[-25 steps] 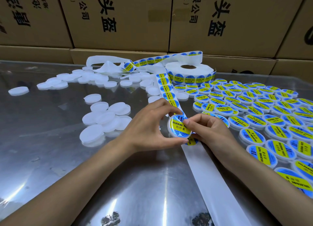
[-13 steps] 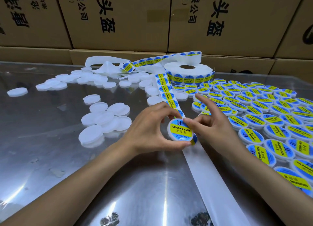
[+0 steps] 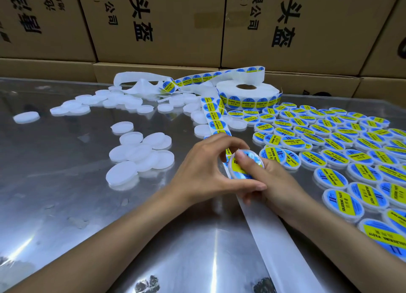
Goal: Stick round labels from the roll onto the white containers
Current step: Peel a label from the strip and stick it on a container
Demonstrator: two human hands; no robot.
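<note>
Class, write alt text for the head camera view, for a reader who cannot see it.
Two bare hands hold a round white container with a blue and yellow label over a shiny metal table: the left hand grips its rim while the right hand presses a finger on the label. Plain white containers lie left, labelled ones right, the label roll behind.

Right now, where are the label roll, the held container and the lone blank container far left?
Label roll (image 3: pixel 247 90): head view, white top face beside the core.
Held container (image 3: pixel 249 158): head view, blue label face.
Lone blank container (image 3: pixel 26 117): head view, top face.
</note>
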